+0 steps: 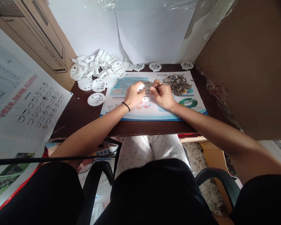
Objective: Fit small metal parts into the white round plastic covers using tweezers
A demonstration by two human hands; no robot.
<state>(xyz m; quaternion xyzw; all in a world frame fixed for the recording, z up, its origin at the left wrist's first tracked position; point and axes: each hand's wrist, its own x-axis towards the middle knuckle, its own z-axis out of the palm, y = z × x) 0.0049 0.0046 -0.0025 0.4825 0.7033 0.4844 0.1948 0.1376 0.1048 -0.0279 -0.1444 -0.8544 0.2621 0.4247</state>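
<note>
My left hand [134,95] is closed round a round white plastic cover [146,98], held low over the printed sheet. Pinched in the fingers of my right hand [164,96] is a thin dark pen-like tool [158,86]; its exact kind does not show. The right fingertips are at the cover's right side, and whatever they touch there is too small to make out. Just beyond my right hand lies a heap of small metal pieces [178,84]. A smaller patch of such pieces [148,83] shows behind the cover, partly hidden by my hands.
A pile of white plastic covers [100,67] stands at the back left, with single ones [96,99] [155,67] around it. The printed sheet [126,116] lies on the dark table [84,125]. Cardboard walls [245,72] close in the sides. Below right, a box holds more white pieces [209,193].
</note>
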